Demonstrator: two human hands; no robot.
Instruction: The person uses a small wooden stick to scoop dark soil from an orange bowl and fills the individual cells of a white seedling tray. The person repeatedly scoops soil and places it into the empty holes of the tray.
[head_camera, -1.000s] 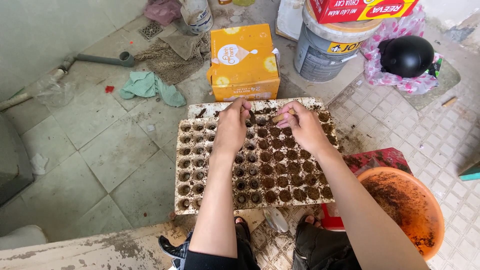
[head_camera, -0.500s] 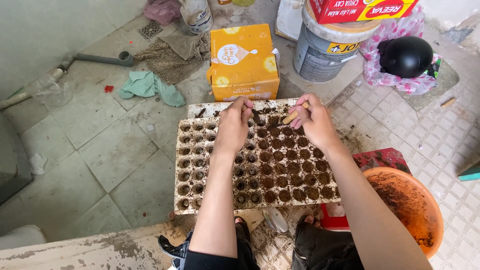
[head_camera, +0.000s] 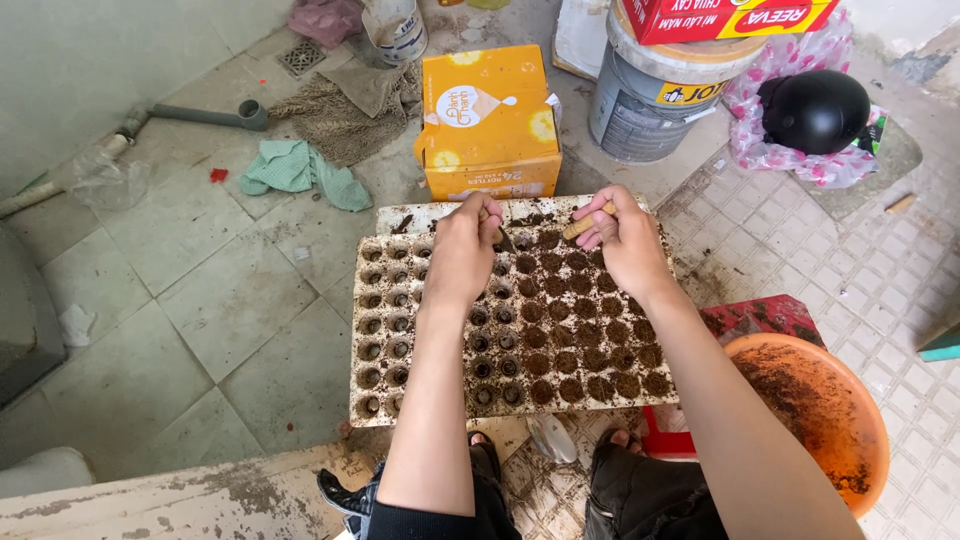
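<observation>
I see both hands over the far edge of the seedling tray (head_camera: 440, 345), which sits on the tiled floor (head_camera: 200, 300) right in front of the knees. Left hand (head_camera: 462, 250) is curled, fingertips pinching something thin and dark, looks like a small stick or tool (head_camera: 503, 238), tip down near a cell in the top rows; can't make out exactly what it is. Right hand (head_camera: 625, 240) is clenched around a short tan stick (head_camera: 585, 225), angled up toward the tray's far edge. Hands are near each other, not touching.

Tray state: cells on the right half are filled with dark soil up to the rim, left columns show less fill, soil low in the cups. Loose soil scattered on the tray's far lip.

Around it: orange cardboard box (head_camera: 490, 125) just beyond the tray, touching or nearly so. Grey paint bucket (head_camera: 645, 105) right of the box, red carton (head_camera: 730, 15) on top of it. Black helmet (head_camera: 815, 110) on a floral plastic bag further right. Orange basin (head_camera: 830, 420) with soil residue just beside the tray's right near corner, under my right forearm. Green rag (head_camera: 295, 170) and grey pipe (head_camera: 200, 115) well apart on the left
</observation>
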